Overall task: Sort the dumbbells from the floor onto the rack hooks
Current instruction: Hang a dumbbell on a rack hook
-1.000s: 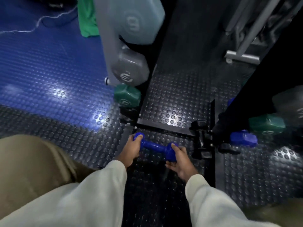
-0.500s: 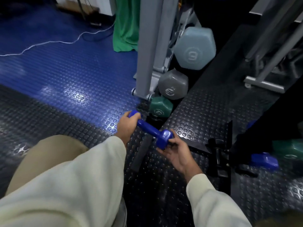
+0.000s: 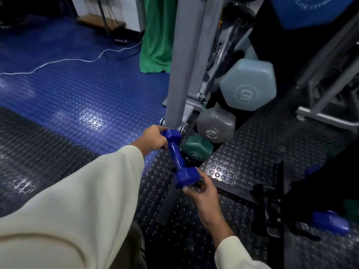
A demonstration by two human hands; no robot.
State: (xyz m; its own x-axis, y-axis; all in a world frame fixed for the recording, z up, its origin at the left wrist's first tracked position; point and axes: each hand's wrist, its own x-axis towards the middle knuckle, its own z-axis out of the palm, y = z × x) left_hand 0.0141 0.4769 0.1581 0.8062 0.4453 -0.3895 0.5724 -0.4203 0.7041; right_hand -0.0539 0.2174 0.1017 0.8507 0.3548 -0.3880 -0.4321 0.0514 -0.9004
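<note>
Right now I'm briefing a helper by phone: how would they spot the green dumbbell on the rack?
Find the grey upright post rising from the studded floor. Beside its foot, three hexagonal dumbbells are stacked; the green dumbbell is lowest, under the grey dumbbell. It is the smallest and the only green one.

The pale blue dumbbell (image 3: 248, 84) reads "9"; the blue pad (image 3: 310, 10) above reads "ELITE".

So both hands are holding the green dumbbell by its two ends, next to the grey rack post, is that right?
Not quite: the dumbbell held is blue, not green. The head view shows the left hand and right hand gripping the blue dumbbell by its ends beside the grey rack post; the green dumbbell sits on the rack.
</note>
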